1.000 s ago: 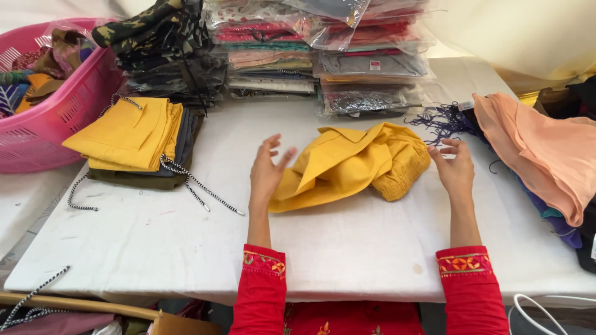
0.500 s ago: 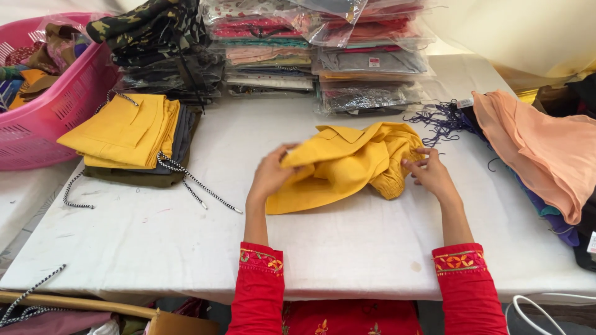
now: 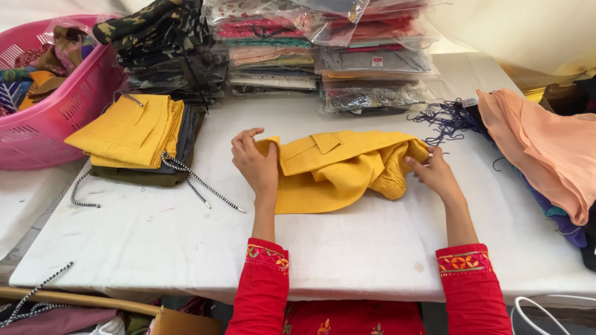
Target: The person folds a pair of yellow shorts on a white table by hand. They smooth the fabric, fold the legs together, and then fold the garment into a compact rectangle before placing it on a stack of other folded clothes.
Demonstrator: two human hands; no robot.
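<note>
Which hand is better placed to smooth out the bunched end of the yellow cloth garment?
Probably the right hand: its fingers already touch the bunched end of the yellow cloth garment, while the left hand pinches the flatter opposite edge.

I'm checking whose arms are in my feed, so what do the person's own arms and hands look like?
Both forearms are bare below bright red sleeves. The left sleeve and right sleeve each end in a cuff embroidered with orange, yellow and green motifs. The left hand and right hand wear no gloves; I cannot make out any rings or bangles. No cables run along either arm.
</note>
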